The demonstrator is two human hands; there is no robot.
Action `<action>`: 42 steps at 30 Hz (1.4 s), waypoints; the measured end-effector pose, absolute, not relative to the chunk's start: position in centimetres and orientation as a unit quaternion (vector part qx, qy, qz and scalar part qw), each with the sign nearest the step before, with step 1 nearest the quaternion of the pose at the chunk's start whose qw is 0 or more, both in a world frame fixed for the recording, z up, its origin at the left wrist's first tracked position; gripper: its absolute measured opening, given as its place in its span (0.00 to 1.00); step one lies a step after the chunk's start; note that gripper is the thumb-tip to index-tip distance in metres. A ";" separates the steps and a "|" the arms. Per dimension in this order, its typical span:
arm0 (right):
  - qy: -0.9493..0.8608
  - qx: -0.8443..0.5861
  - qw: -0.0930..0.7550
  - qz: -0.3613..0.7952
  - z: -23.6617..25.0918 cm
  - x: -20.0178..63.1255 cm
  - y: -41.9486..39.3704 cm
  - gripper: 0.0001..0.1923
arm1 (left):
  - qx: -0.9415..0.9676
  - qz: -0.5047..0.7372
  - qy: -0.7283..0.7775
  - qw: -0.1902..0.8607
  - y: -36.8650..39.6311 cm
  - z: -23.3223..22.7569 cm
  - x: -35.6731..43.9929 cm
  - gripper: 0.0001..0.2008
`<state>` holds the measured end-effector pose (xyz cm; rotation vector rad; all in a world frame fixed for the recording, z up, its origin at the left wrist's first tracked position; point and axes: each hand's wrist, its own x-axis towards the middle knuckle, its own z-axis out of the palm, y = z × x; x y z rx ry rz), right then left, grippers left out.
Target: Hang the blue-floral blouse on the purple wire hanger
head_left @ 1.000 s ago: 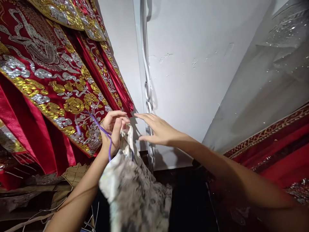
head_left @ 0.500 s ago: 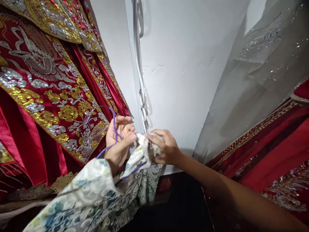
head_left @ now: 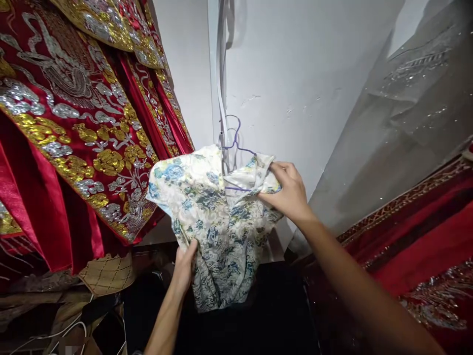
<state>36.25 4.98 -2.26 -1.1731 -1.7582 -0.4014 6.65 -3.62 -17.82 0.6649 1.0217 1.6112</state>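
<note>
White wall point(head_left: 295, 74) rose behind a floral garment point(head_left: 214, 222) that was hung on a purple hanger point(head_left: 236, 143) from a white strap point(head_left: 220, 88), beside red embroidered robes point(head_left: 74, 123). Its lower edge was pinched by the fingers of the left hand point(head_left: 185, 266), and its shoulder by those of the right hand point(head_left: 290, 190). A downward tug could probably unhook the thin hanger or slide the cloth off.

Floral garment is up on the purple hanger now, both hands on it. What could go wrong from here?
The hanger hooks only a thin white strap, so a tug might unhook it. The garment sits bunched, held at the shoulder by the right hand; it could slide off. The left hand pulling low may snag the embroidered red robe.
</note>
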 end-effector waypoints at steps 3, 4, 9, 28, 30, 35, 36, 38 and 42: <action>-0.726 -0.491 0.452 -0.165 -2.6 35.0 4.2 0.38 | 0.233 0.654 0.492 0.525 -4.5 -21.2 7.6 0.34; -0.730 -0.494 0.446 -0.157 -2.9 34.9 3.6 0.38 | 0.206 0.661 0.496 0.525 -4.8 -22.2 7.8 0.34; -0.796 -0.418 0.432 -0.069 -5.9 33.6 -1.3 0.35 | 0.078 0.657 0.489 0.568 -7.1 -25.4 9.2 0.30; -0.519 -0.437 0.524 0.515 -17.7 26.8 -7.2 0.16 | 0.148 0.650 0.440 0.602 -10.4 -22.8 11.5 0.32; -0.508 -0.456 0.523 0.509 -17.9 27.7 -7.4 0.16 | 0.152 0.677 0.499 0.519 -10.0 -23.4 11.9 0.31; -0.473 -0.462 0.527 0.535 -19.0 29.0 -7.2 0.14 | 0.284 0.722 0.592 0.217 -9.4 -24.8 11.8 0.30; -0.473 -0.465 0.521 0.537 -19.0 29.1 -7.2 0.13 | 0.340 0.712 0.590 0.173 -9.5 -24.6 12.0 0.28; -0.479 -0.470 0.507 0.541 -19.0 29.0 -7.1 0.13 | 0.458 0.666 0.568 0.157 -9.6 -23.5 12.7 0.21; -0.505 -0.461 0.480 0.550 -18.4 28.7 -7.5 0.10 | 0.583 0.585 0.498 0.265 -9.0 -21.2 15.2 0.13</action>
